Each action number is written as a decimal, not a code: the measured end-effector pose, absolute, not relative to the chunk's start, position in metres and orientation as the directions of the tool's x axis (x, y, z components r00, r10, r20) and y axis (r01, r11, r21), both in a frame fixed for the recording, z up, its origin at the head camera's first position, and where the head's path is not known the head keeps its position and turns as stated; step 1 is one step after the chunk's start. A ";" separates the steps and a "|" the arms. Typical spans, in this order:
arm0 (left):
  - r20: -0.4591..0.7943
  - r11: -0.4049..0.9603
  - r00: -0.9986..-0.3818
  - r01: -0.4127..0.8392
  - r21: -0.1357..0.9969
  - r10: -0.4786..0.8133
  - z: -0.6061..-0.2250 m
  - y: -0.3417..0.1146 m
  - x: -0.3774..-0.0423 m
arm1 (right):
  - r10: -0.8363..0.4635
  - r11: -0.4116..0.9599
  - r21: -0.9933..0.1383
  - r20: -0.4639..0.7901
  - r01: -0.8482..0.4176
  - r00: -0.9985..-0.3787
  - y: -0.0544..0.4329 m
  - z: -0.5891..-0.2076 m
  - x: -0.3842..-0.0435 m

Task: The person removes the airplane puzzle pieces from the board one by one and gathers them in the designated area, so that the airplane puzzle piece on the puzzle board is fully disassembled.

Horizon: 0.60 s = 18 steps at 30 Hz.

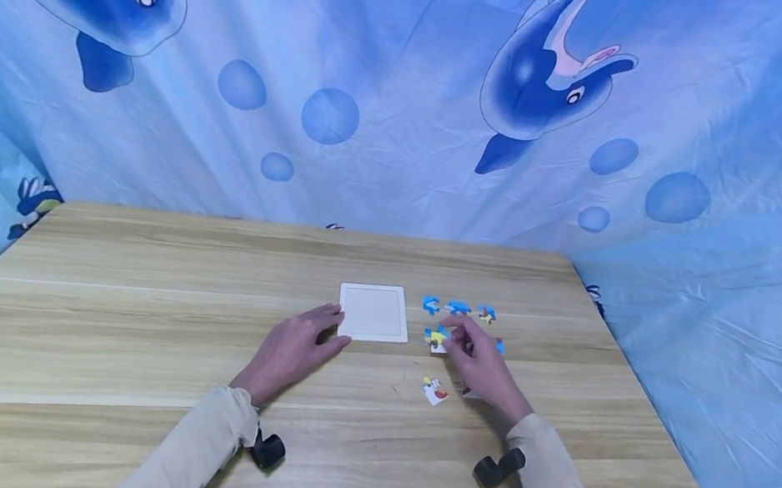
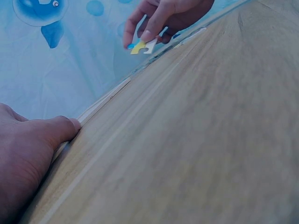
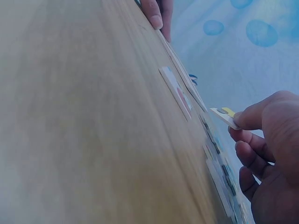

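Observation:
A white square puzzle tray (image 1: 373, 313) lies flat on the wooden table. My left hand (image 1: 294, 349) rests at its left side, fingertips along that edge and thumb at the near corner. To the right of the tray, my right hand (image 1: 477, 364) pinches a jigsaw piece (image 1: 436, 339) between thumb and fingers. Yellow, white and a little blue show on the piece (image 2: 144, 46), which is lifted above the table in the left wrist view. Loose jigsaw pieces (image 1: 458, 308) lie beyond this hand, and another piece (image 1: 435, 391) lies nearer. Some pieces are partly hidden under the right hand.
The wooden table (image 1: 124, 305) stretches to both sides and toward me. A blue curtain (image 1: 396, 110) with dolphins and bubbles hangs behind and beside it. Black cameras (image 1: 268, 452) sit on both wrists.

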<state>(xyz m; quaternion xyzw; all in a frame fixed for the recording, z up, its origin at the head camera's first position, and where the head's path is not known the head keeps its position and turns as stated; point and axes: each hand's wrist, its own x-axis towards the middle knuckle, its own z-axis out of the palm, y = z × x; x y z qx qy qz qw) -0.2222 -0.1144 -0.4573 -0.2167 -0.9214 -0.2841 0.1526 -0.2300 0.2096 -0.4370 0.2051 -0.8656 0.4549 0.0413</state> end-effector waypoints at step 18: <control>0.402 0.739 -0.862 0.484 0.468 0.309 -0.459 -0.115 -0.222 | -0.263 0.548 -0.760 0.241 -0.351 -0.934 0.242 -0.438 -0.215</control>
